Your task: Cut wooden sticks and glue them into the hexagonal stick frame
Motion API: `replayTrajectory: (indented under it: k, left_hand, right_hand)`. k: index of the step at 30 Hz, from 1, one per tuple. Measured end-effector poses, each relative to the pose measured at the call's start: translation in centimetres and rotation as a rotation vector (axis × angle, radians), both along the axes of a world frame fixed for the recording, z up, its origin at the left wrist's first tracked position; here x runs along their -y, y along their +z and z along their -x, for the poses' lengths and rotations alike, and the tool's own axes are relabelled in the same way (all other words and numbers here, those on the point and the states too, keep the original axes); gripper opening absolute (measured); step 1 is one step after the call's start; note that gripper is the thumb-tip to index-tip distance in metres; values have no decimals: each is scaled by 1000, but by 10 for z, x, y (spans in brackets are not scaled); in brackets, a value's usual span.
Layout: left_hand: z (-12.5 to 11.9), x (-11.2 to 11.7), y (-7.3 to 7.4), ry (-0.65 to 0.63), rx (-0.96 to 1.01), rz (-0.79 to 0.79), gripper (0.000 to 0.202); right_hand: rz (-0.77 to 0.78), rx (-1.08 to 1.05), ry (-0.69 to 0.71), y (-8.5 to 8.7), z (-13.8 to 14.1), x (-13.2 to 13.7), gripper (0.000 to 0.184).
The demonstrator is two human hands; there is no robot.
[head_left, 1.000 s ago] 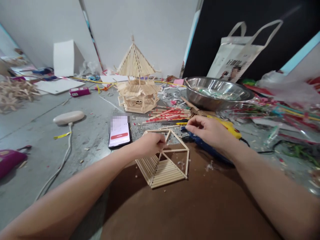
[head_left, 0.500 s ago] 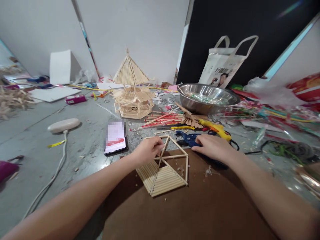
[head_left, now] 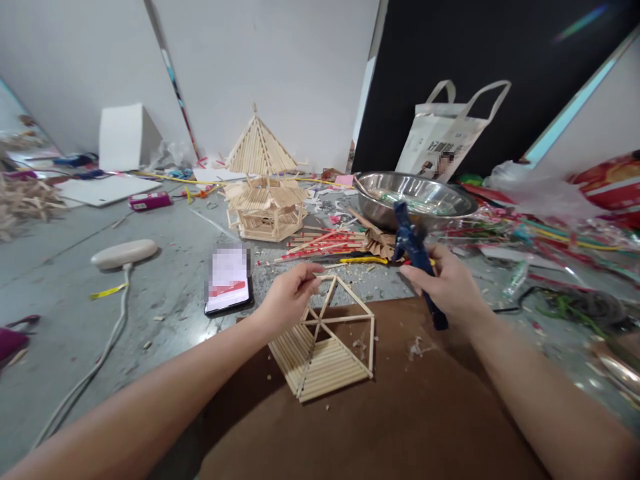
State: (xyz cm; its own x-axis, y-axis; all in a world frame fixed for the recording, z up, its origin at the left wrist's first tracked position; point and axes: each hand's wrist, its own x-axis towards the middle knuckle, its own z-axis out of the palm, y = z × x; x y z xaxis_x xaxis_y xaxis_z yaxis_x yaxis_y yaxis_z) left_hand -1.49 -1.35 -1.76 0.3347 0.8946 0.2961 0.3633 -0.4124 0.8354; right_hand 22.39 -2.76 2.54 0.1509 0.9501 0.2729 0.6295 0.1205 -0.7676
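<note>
Raised over the brown board's far right part, my right hand (head_left: 450,283) is closed around a dark blue hand tool (head_left: 414,247) that looks like a cutter, held upright and slightly blurred. My left hand (head_left: 287,300) is at the upper left of a six-sided wooden stick frame (head_left: 345,319), thumb and fingers pinched together. Whatever is between those fingertips is too small or hidden to name. Some of the frame's triangular sections are filled with parallel sticks; others are open. The frame lies on the brown board (head_left: 390,427), its left edge partly behind my left hand.
A stick pavilion model (head_left: 265,180) stands at the back. Before it are a phone (head_left: 229,277), red-marked sticks (head_left: 325,241) and yellow-handled pliers (head_left: 365,260). A metal basin (head_left: 370,200) stands right of centre; a white corded device (head_left: 125,253) lies left. Scraps surround these.
My right hand has lifted the blue tool off the surface and turned it upright. My left hand has shifted slightly left, off the frame's centre.
</note>
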Motion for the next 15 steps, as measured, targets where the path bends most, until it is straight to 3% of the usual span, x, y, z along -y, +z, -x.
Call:
replayTrajectory:
  k: [3,8,15]
  left_hand:
    - [-2,2,4,-22,78,111,33]
    - [-4,6,10,-4,139,203,22]
    - [-9,15,13,92,202,125,33]
  right_hand:
    - [-25,-350,106,1,9,9,17]
    - [156,-789,378,-6,19,17,11]
    - [214,-976,519,-9,30,24,10]
